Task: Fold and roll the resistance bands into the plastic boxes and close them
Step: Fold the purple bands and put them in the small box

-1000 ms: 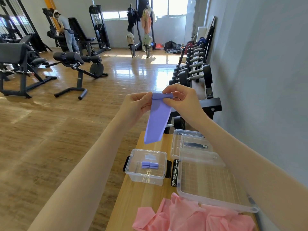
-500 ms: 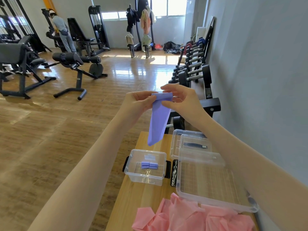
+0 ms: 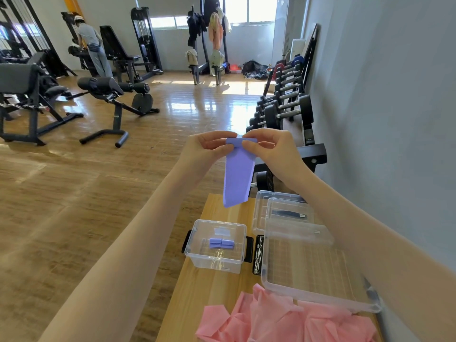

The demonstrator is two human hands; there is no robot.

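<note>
A long wooden table [image 3: 217,287] runs beside the grey wall, and on it the biggest item is the large clear box [image 3: 313,275] at the right, with a heap of pink bands [image 3: 283,319] spilling across the near end and cut off by the bottom edge. Behind the large box sit 2 smaller clear trays [image 3: 283,213], overlapping so that it is hard to tell lid from box; a dark strip lies inside. Left of these stands the small clear box [image 3: 217,245], open, with 2 rolled purple bands [image 3: 221,243] already on its floor. Above the table, the purple band [image 3: 238,176] is held up in the air, its top edge pinched by the left hand [image 3: 209,148] and the right hand [image 3: 265,146], fingers and thumbs curled onto the roll. Over the last second the hanging tail has grown shorter and the rolled bundle at the top has thickened, so the rolling looks well under way, with perhaps half the strip left to wind before it can join the others. The roll itself is mostly hidden behind the fingertips, so its tightness cannot be judged, and no lid for the small box can be picked out.
</note>
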